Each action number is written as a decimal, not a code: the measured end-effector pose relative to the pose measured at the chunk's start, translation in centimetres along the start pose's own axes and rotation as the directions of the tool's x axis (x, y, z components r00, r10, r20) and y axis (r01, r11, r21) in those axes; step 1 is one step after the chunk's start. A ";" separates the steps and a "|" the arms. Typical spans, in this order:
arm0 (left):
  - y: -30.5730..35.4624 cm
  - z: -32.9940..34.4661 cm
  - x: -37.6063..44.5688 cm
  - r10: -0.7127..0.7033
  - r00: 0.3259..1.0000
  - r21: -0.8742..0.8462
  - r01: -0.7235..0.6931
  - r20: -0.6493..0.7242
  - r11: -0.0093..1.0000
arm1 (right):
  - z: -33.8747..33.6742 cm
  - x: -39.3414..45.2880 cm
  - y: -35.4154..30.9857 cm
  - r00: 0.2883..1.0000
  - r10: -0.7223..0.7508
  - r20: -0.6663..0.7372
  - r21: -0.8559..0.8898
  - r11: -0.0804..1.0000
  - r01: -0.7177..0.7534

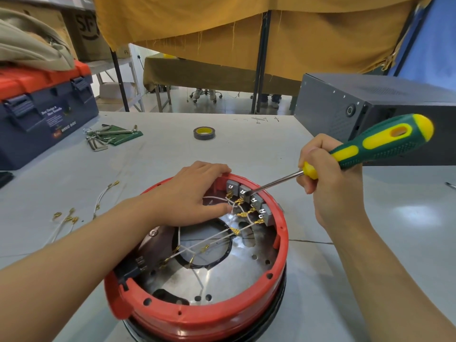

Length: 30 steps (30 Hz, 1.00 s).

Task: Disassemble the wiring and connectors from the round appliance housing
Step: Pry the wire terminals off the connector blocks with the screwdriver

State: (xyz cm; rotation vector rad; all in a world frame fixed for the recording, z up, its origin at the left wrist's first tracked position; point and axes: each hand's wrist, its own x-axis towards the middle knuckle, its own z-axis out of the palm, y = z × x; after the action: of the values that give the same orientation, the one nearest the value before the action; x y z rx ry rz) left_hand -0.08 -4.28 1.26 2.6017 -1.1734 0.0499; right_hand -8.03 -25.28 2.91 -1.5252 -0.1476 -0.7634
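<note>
We found round red housing (pixel 197 319) at near table edge (pixel 259 144), open side up: metal base plate, white wires (pixel 212 239) with brass spade connectors (pixel 243 214), grey terminal blocks (pixel 254 202) on far wall. Our left hand (pixel 187 196) lay flat, fingers relaxed, over far rim. Our right hand (pixel 330 178) gripped screwdriver (pixel 365 146) (green-yellow handle), tip at blocks.

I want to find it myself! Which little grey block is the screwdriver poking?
Find the round red housing on the table. Four grey terminal blocks line its far inner wall; the screwdriver tip touches the second from the left, beside the left hand.
</note>
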 end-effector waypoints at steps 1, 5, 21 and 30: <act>0.1 -0.1 0.0 0.006 1.000 -0.002 -0.006 -0.006 1.000 | -0.1 0.1 0.0 1.000 -0.006 -0.006 0.011 1.000 0.006; 0.3 -0.6 -0.1 -0.030 0.996 0.020 0.032 -0.080 0.999 | -0.1 0.3 0.0 1.000 -0.023 -0.020 0.038 0.999 0.024; 1.0 -1.3 0.6 -0.040 0.996 0.183 0.024 0.084 0.983 | 0.4 -0.1 -0.2 0.992 -0.116 0.046 -0.124 0.985 0.121; 2.1 1.0 1.0 -0.155 0.980 0.162 0.134 0.124 0.978 | 0.2 -0.2 0.1 0.982 -0.153 0.112 -0.289 0.940 0.180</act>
State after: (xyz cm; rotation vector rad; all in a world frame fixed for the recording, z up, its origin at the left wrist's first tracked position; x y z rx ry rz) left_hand -1.08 -6.60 0.99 2.8588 -1.0570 -0.0721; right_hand -8.07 -25.06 2.67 -1.8527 -0.2383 -0.8829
